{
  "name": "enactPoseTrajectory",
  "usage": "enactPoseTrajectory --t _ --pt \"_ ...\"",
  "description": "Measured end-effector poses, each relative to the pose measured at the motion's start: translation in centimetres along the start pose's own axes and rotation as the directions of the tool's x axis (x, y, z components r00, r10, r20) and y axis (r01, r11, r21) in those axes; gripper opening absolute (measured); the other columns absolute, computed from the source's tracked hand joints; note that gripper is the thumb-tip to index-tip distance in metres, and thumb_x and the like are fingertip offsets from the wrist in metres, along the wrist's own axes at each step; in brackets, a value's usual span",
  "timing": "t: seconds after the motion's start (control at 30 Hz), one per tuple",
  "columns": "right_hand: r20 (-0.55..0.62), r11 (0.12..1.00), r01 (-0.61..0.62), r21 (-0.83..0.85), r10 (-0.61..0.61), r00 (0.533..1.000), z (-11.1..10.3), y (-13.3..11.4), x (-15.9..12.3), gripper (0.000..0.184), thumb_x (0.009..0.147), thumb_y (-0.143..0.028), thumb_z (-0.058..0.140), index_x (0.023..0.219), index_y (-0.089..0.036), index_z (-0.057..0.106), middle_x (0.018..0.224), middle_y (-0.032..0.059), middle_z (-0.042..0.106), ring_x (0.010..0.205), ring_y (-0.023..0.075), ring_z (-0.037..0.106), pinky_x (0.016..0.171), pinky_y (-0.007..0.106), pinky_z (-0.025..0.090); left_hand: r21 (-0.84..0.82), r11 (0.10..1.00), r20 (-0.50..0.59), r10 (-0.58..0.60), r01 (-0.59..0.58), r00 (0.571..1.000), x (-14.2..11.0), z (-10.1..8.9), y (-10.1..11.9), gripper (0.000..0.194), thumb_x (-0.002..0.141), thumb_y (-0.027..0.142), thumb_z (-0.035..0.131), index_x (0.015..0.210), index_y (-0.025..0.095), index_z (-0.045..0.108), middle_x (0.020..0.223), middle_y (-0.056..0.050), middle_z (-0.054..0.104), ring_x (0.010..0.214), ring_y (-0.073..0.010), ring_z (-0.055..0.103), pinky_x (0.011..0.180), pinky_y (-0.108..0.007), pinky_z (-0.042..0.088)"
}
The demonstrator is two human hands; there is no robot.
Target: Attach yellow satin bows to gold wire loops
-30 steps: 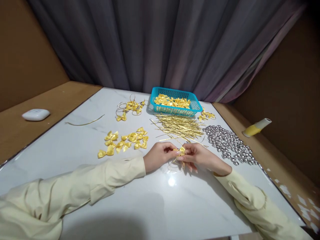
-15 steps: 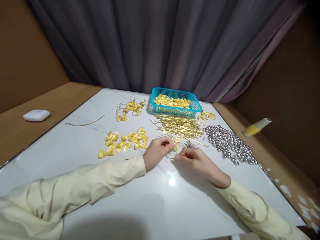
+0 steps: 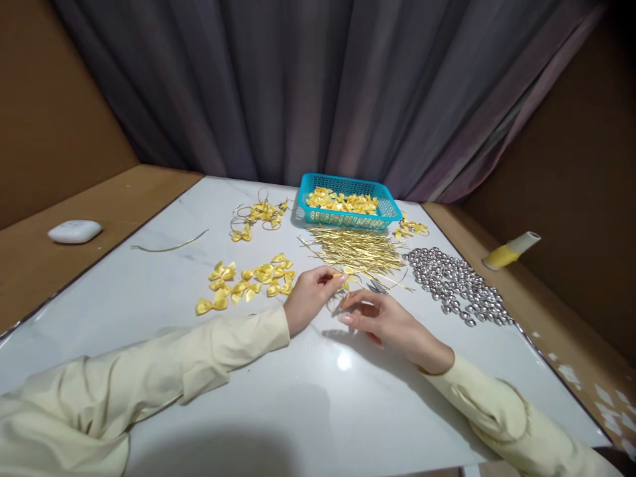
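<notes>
My left hand pinches a small yellow ribbon bow just above the white table, near the front of a pile of gold wire ties. My right hand rests just right of it, fingers loosely spread and pointing left, close under the bow; I see nothing in it. Several loose yellow bows lie to the left of my left hand. A heap of silver beads sits to the right.
A teal basket of yellow bows stands at the back. Bows with gold loops lie at its left, a few more bows at its right. A gold wire, a white case and a yellow-white tube lie around.
My hands have come apart: the left keeps the bow and lifts it slightly away and up; the right has let go, dropped back toward me and opened its fingers.
</notes>
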State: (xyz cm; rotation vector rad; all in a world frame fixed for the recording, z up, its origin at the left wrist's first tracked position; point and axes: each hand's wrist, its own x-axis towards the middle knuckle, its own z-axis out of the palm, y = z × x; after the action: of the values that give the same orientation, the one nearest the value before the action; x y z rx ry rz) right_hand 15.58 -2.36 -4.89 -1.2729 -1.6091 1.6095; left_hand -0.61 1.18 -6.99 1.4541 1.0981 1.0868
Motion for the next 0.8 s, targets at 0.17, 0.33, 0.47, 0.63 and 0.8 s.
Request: enactPoseTrajectory --t 0.17,0.33,0.47,0.63,0.8 --pt "0.004 0.947 -0.013 0.322 0.012 1.000 0.1 0.0 -0.1 0.023 0.071 -0.036 0.064 0.074 -0.014 0.057 0.065 -0.0021 0.044 0.046 0.0038 0.028 0.039 0.018 0.021 0.022 1.000 -0.019 0.018 -0.018 1.000 0.1 0.1 0.0 0.023 0.073 0.036 0.058 0.072 0.013 0.058 0.065 0.001 0.054 0.061 -0.0115 0.046 0.059 -0.023 0.037" --pt "0.134 0.846 -0.023 0.532 -0.057 0.989 -0.6 -0.2 -0.3 0.015 0.073 -0.027 0.063 0.072 -0.014 0.057 0.079 0.0035 0.053 0.051 0.0055 0.036 0.038 0.018 0.021 0.012 1.000 -0.034 -0.010 0.011 0.999 0.2 0.0 0.2 0.024 0.072 0.037 0.059 0.071 0.013 0.057 0.063 0.002 0.052 0.058 -0.0105 0.045 0.057 -0.023 0.036" --pt "0.312 0.831 -0.124 0.543 -0.063 0.948 -0.8 0.0 -0.2 0.016 0.078 -0.028 0.056 0.069 -0.015 0.050 0.063 -0.0015 0.051 0.036 0.0025 0.028 0.035 0.019 0.019 -0.034 0.999 -0.021 -0.028 0.027 0.999 0.5 -0.2 0.1 0.026 0.071 0.038 0.061 0.072 0.012 0.059 0.064 0.001 0.054 0.059 -0.0107 0.046 0.057 -0.022 0.036" --pt "0.351 0.880 -0.213 0.424 0.058 0.935 -0.6 0.4 -0.1 0.019 0.079 -0.032 0.055 0.073 -0.016 0.045 0.054 -0.0062 0.043 0.035 0.0017 0.014 0.034 0.018 0.010 -0.109 0.991 0.006 -0.082 0.082 0.997 0.7 -0.3 -0.4 0.028 0.070 0.040 0.062 0.073 0.013 0.058 0.063 0.001 0.054 0.056 -0.0098 0.046 0.054 -0.022 0.035" --pt "-0.191 0.983 0.182 0.001 -0.179 0.965 0.3 0.5 -0.5 0.029 0.080 -0.042 0.053 0.095 -0.023 0.036 0.042 -0.0113 0.031 0.037 0.0072 0.022 0.039 0.019 0.015 -0.018 1.000 -0.008 -0.025 0.025 1.000 0.6 -0.3 0.0 0.028 0.070 0.041 0.061 0.072 0.013 0.058 0.064 0.001 0.054 0.060 -0.0113 0.047 0.058 -0.023 0.037"
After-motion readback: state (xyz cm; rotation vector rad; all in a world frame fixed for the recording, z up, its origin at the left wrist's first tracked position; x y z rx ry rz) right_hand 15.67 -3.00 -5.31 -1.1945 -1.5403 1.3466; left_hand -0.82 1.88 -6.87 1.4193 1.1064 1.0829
